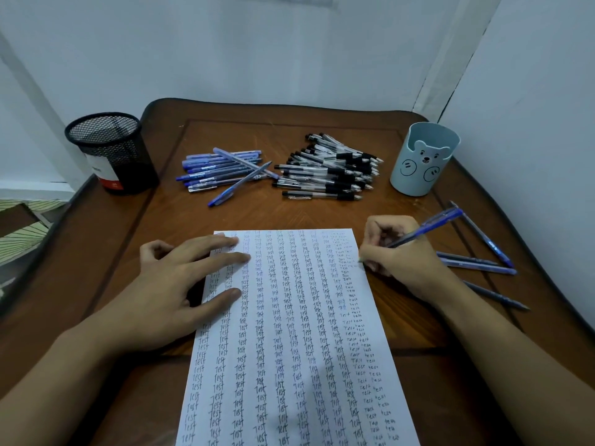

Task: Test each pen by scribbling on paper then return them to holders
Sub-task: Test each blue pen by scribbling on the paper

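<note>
The right hand (399, 255) grips a blue pen (434, 224), its tip at the right edge of the paper (289, 349), which is filled with columns of "test". The left hand (180, 284) lies flat on the paper's left side. Farther back on the surface (289, 214), a blue pen pile (222, 169) and a black-grip pen pile (331, 170) lie between a black mesh holder (112, 152) and a pale blue bear holder (423, 159).

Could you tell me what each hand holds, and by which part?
The right hand grips a blue pen low on its barrel, near the tip; the left hand holds nothing, resting flat on the paper.
</note>
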A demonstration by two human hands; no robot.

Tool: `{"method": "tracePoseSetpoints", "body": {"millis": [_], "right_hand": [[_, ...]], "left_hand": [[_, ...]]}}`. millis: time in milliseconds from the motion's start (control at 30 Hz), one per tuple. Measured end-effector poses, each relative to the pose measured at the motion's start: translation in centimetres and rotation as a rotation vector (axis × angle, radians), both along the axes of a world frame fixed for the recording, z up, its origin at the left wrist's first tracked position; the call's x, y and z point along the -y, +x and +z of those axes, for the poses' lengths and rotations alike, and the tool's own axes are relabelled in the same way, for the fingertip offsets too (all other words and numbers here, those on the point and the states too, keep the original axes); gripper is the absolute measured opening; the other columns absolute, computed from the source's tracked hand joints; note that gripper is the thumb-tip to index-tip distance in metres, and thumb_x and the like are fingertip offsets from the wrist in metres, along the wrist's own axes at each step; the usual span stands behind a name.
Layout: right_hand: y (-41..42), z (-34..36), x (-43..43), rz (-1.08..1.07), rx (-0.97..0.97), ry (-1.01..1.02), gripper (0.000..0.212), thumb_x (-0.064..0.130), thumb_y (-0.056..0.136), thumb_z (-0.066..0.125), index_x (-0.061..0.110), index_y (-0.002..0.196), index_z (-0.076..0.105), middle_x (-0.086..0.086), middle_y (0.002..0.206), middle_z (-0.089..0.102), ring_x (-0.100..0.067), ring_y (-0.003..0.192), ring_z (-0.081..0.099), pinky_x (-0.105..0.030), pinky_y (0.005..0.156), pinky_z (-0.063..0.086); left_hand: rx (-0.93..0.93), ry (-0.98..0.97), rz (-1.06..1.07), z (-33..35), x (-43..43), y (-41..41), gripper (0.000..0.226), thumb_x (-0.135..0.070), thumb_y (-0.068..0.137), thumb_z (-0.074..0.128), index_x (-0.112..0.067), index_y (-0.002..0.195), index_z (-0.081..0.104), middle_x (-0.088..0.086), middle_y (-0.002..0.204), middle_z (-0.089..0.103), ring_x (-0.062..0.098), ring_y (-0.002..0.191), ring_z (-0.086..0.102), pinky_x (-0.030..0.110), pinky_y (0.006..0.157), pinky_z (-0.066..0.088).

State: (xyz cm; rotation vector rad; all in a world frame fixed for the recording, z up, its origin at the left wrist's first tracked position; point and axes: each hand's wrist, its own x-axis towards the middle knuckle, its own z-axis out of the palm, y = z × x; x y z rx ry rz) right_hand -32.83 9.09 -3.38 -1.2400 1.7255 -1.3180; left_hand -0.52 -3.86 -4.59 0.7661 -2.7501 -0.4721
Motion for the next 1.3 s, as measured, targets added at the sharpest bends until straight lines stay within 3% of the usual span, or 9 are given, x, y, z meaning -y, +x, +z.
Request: {"method": "tracePoseSetpoints", "body": {"millis": [100,200,367,500,667,833,1000,1100,1300], "right_hand": [[0.2,0.4,-0.2,-0.086,0.274,-0.034,0.039,0.032,0.106,0.048,0.009,0.074,0.050,-0.011,0.054,0.044,-0.022,0.046,0.035,-0.029,0.044,0.028],[1.2,0.7,-0.3,-0.170,0.157,-0.027,0.043,0.058,0.098,0.040,0.015,0.099,0.046,-0.001,0.049,0.037,-0.016,0.041,0.033,-0.026,0.040,0.031],[1.6,1.0,-0.8,-0.162,0.151,-0.122,0.037,0.044,0.098,0.047,0.009,0.102,0.059,0.000,0.051,0.036,-0.013,0.043,0.030,-0.032,0.043,0.027],[1.9,1.6,-1.0,-0.141,0.100,-0.140,0.033,0.048,0.096,0.050,0.016,0.093,0.061,-0.001,0.054,0.039,-0.015,0.045,0.033,-0.034,0.047,0.028],[2.9,3.2,1.6,0.017,-0.224,-0.105,0.025,0.051,0.096,0.052,0.027,0.099,0.057,0.006,0.071,0.055,-0.013,0.063,0.052,-0.023,0.056,0.043],[4.4,4.4,8.2,0.112,-0.837,-0.008,0.025,0.045,0.102,0.055,0.032,0.120,0.065,0.010,0.098,0.065,-0.010,0.086,0.058,-0.034,0.073,0.049],[6.3,4.1,14.0,0.337,-1.080,0.102,0.043,0.014,0.105,0.047,0.031,0.143,0.056,0.002,0.119,0.053,-0.017,0.109,0.046,-0.032,0.087,0.042],[7.0,3.2,15.8,0.343,-1.147,0.023,0.043,0.009,0.102,0.051,0.032,0.135,0.063,0.003,0.127,0.063,-0.021,0.119,0.051,-0.039,0.092,0.042],[8.2,1.7,18.1,0.172,-1.233,-0.092,0.018,0.026,0.101,0.058,0.025,0.114,0.070,0.001,0.113,0.069,-0.024,0.112,0.050,-0.038,0.080,0.025]], "left_hand": [[-0.005,0.002,0.003,0.0,0.0,0.0,0.051,-0.078,0.091,0.037,-0.061,0.139,0.044,-0.035,0.152,0.033,-0.008,0.146,0.024,0.038,0.107,0.012],[0.029,-0.001,0.008,0.2,0.1,-0.1,0.054,-0.081,0.090,0.035,-0.063,0.140,0.040,-0.038,0.153,0.030,-0.007,0.147,0.018,0.038,0.108,0.011],[0.014,0.059,0.060,0.5,0.3,0.5,0.066,-0.091,0.079,0.033,-0.063,0.139,0.040,-0.040,0.151,0.027,-0.015,0.141,0.017,0.025,0.112,0.004],[0.035,0.013,0.075,0.7,0.6,0.7,0.071,-0.096,0.075,0.034,-0.060,0.134,0.048,-0.045,0.146,0.030,-0.019,0.139,0.018,0.031,0.113,0.008],[-0.045,0.003,0.074,0.5,1.6,1.5,0.067,-0.090,0.080,0.040,-0.052,0.133,0.058,-0.046,0.140,0.040,-0.019,0.135,0.030,0.032,0.110,0.017],[-0.089,0.022,0.059,0.2,2.3,1.4,0.056,-0.081,0.085,0.046,-0.051,0.130,0.061,-0.044,0.137,0.046,-0.014,0.136,0.034,0.033,0.109,0.017],[-0.115,0.038,0.034,-0.2,2.7,1.2,0.053,-0.078,0.086,0.049,-0.051,0.130,0.061,-0.042,0.138,0.047,-0.008,0.138,0.035,0.026,0.108,0.012],[-0.138,0.037,0.031,-0.3,2.8,1.2,0.052,-0.076,0.086,0.050,-0.049,0.128,0.064,-0.043,0.138,0.047,-0.007,0.137,0.036,0.028,0.109,0.013],[-0.144,0.032,0.031,-0.7,3.0,1.0,0.052,-0.077,0.086,0.050,-0.050,0.128,0.064,-0.043,0.137,0.046,-0.003,0.136,0.036,0.030,0.109,0.016]]}}
